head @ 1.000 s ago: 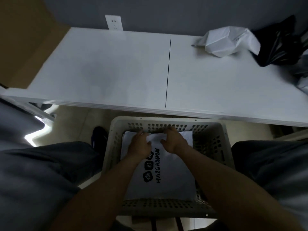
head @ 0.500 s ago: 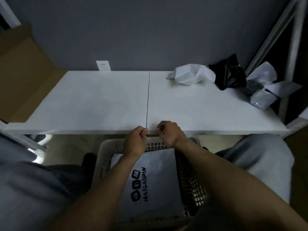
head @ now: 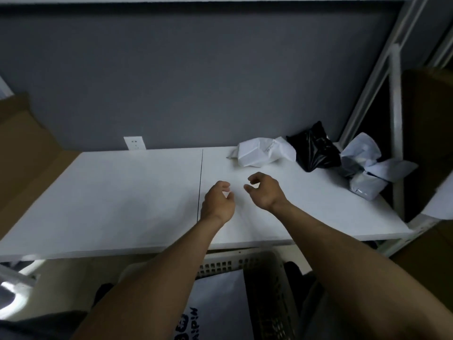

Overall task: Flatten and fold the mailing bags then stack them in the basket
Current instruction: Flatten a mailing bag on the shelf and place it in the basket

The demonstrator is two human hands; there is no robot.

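Now the step in hand looks like fetching the next bag. The left hand [head: 218, 200] and the right hand [head: 266, 190] hover side by side over the white table [head: 122, 192], fingers loosely curled and grasping nothing. The unfolded bags sit at the table's far right: a crumpled white mailing bag [head: 266, 154] is nearest the hands, a black bag [head: 313, 148] lies beside it, and grey-white bags [head: 367, 173] are bunched at the edge. Below the near table edge, the basket [head: 232, 260] holds a flat white printed bag [head: 220, 298]. The next move probably calls for reaching forward and right to the white bag, pulling it to the bare middle and smoothing it flat.
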